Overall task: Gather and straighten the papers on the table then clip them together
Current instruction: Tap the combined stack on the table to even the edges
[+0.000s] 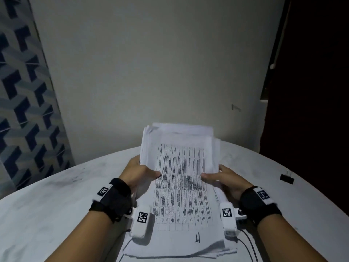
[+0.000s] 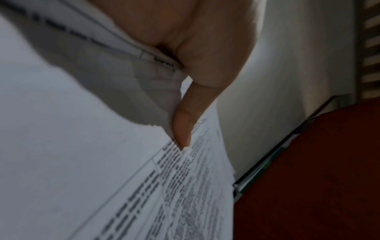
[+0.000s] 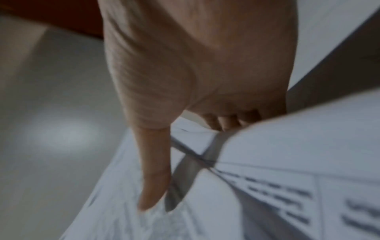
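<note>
Papers (image 1: 181, 178) lifted off table (image 1: 56, 195), edges uneven. Left hand (image 1: 139, 173) and right hand (image 1: 224, 178) pinch sides, thumbs on top. Clip (image 1: 287, 179) far right on table. Risk: loose sheets slip, fan out when tapped.

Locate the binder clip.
In the head view the black binder clip lies on the white table, right of the right hand, near the table's right edge.
</note>
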